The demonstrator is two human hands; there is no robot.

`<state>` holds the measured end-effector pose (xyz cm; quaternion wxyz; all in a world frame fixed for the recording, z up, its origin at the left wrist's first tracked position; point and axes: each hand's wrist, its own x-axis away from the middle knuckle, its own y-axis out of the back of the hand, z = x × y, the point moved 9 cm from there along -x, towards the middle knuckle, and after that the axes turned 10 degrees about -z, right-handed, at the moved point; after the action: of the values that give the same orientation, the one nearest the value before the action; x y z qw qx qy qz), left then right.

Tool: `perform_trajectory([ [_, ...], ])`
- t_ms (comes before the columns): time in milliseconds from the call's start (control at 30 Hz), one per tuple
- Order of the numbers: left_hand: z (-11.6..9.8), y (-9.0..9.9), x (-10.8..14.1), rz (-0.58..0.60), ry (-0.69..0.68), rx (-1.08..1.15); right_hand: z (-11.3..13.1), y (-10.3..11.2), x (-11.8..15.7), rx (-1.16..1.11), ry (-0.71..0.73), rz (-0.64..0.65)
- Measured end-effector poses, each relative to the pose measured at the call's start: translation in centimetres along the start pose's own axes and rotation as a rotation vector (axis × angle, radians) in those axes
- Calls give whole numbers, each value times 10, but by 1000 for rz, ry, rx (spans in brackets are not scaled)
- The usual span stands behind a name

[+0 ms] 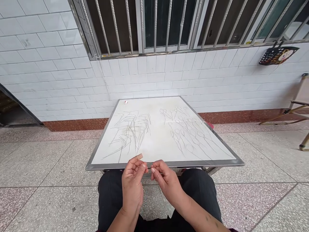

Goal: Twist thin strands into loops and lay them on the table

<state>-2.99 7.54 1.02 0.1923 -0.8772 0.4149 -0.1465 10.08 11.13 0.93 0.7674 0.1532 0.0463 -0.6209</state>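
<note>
My left hand [133, 180] and my right hand [167, 181] meet just in front of the table's near edge, above my lap. A thin wire [149, 163] runs between them, pinched by the thumb and fingers of each hand. Its exact shape is too fine to make out. A tan bandage [139, 157] wraps one left fingertip. Beyond my left hand lies a spread of thin bent wires [132, 129], crossing one another. On the table's right half are several wires with rounded loops at one end [190, 132], laid out in rows.
The white table [156, 145] has a grey metal rim and stands by a white tiled wall [149, 77]. A small white and red item [126, 102] lies at its far left corner. Window bars [169, 25] rise behind; a dotted bag [277, 55] hangs right, above a chair [296, 103].
</note>
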Motion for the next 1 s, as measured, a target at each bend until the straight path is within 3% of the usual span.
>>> perform_trajectory([
  [200,7,-13,4,130,57,2,5,7,-8,-97,31,-46],
  [533,6,3,-4,95,107,-132,-9,32,-19,-36,-52,-83],
  [667,2,13,-12,47,73,-179,-18,44,-25,-67,-157,-112],
  [833,-9,35,-26,-82,32,-149,-33,51,-30,-293,-323,-131],
  [900,-11,36,-27,-71,26,-176,-34,51,-30,-333,-338,-126],
  [1000,-20,26,-18,34,-72,-295,-29,49,-26,-313,-329,-107],
])
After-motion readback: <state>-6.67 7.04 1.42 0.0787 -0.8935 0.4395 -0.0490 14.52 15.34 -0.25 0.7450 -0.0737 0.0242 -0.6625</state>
